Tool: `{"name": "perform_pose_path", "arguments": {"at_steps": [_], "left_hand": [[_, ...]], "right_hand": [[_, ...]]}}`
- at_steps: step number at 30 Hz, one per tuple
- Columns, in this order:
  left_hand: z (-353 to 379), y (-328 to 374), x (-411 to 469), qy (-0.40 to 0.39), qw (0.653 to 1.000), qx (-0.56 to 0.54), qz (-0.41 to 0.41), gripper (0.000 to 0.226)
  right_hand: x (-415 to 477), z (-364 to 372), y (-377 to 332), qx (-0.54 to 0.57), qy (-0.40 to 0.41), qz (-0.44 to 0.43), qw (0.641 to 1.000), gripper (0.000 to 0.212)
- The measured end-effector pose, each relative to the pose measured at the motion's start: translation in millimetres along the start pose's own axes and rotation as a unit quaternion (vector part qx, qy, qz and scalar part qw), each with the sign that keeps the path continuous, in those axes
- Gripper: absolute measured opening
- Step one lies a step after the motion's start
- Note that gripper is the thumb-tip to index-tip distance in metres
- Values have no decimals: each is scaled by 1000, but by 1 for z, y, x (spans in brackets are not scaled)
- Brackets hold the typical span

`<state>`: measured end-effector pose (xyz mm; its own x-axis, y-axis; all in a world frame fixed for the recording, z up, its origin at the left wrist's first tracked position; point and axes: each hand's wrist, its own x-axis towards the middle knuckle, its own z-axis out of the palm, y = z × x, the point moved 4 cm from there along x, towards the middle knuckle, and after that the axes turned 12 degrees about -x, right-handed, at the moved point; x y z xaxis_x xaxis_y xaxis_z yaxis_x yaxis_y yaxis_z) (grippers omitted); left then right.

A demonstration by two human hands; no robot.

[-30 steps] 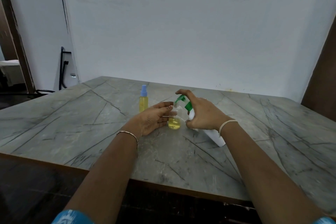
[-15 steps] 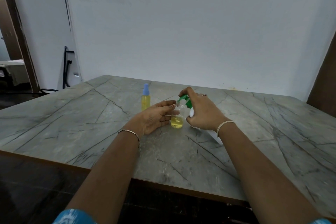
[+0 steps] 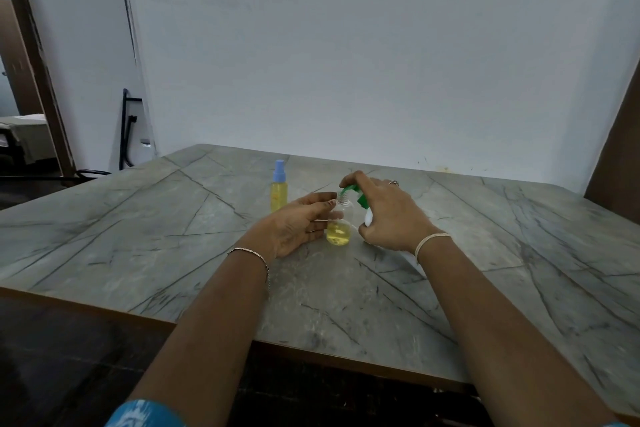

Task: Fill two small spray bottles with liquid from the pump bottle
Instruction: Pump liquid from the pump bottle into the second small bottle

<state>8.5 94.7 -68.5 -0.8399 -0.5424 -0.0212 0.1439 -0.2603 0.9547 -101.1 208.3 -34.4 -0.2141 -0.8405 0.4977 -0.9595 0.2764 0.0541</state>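
Note:
A small clear spray bottle (image 3: 339, 230) without its cap stands on the table, its lower part filled with yellow liquid. My left hand (image 3: 298, 224) holds it from the left, fingers curled against its side. My right hand (image 3: 384, 215) grips the white pump bottle (image 3: 368, 217), which is tilted toward the small bottle. A finger rests on the green pump head (image 3: 353, 193), whose spout sits over the open neck. A second spray bottle (image 3: 278, 191), full of yellow liquid and closed with a blue cap, stands just behind and to the left.
The grey marble-pattern table (image 3: 173, 236) has a brown front edge and meets a white wall at the back. A black metal frame (image 3: 129, 128) leans by the wall at the left. A brown panel (image 3: 620, 135) stands at the right.
My right hand's finger has come down on the green pump head. The yellow level in the small bottle looks slightly higher. My left hand keeps its hold.

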Motion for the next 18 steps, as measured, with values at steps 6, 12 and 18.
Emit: {"name": "perform_pose_path", "arguments": {"at_steps": [6, 12, 18], "left_hand": [[0, 1, 0, -1, 1000, 2, -1, 15], [0, 0, 0, -1, 1000, -2, 1, 20], [0, 0, 1, 3, 1000, -7, 2, 18]], "right_hand": [[1, -1, -2, -11, 5, 3, 1000, 67], [-3, -1, 1, -15, -16, 1, 1000, 80], [-1, -1, 0, 15, -23, 0, 1000, 78]]}}
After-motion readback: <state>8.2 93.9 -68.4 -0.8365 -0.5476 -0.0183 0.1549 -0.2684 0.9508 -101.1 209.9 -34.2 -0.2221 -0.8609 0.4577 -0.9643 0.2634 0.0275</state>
